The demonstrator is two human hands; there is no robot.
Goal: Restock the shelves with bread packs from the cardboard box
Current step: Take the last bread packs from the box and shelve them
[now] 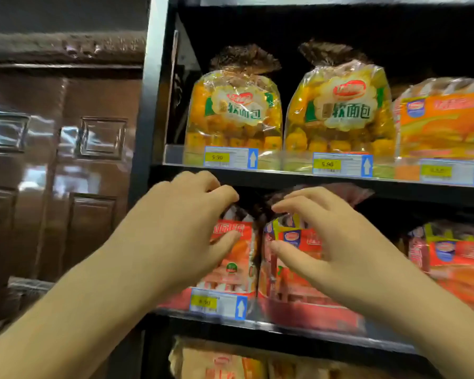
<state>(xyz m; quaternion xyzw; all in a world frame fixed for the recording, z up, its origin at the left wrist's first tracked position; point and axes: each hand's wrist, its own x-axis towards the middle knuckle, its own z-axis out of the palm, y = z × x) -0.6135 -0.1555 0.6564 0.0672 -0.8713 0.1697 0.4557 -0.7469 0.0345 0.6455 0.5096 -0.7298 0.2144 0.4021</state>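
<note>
Left hand (184,228): fingers curled over the gathered neck of the left red bread pack (236,269), thumb pressed on its front, so it grips the pack. Right hand (326,236): fingers bent and spread, tips on the upper front of the right red bread pack (293,291); cannot tell whether it grips or only touches.

Both packs stand upright side by side under the hands, touching each other. Long axis vertical, twisted necks up, printed faces toward the camera. They sit on the middle shelf (312,328).

The left pack has white characters on red, too blurred to read. The right pack has a blue oval logo badge and a yellow corner, text unreadable.

Below the left hand is a price tag (218,303): yellow price field, blue arrow pointing up, digits blurred. Right of the right hand is another red pack (457,258), upright, with the same blue badge.

Above the hands, on the upper shelf (285,175), two yellow packs (234,113) (340,110) stand upright with necks up, both printed "软面包" under a red logo. The tags (230,157) (342,164) below them read "5.90". Further right are an orange pack (446,124) and a third tag (453,172), unreadable.

Below the hands, pale packs (216,362) sit on a lower shelf. Left of the left hand is a brown panelled door (60,160).
</note>
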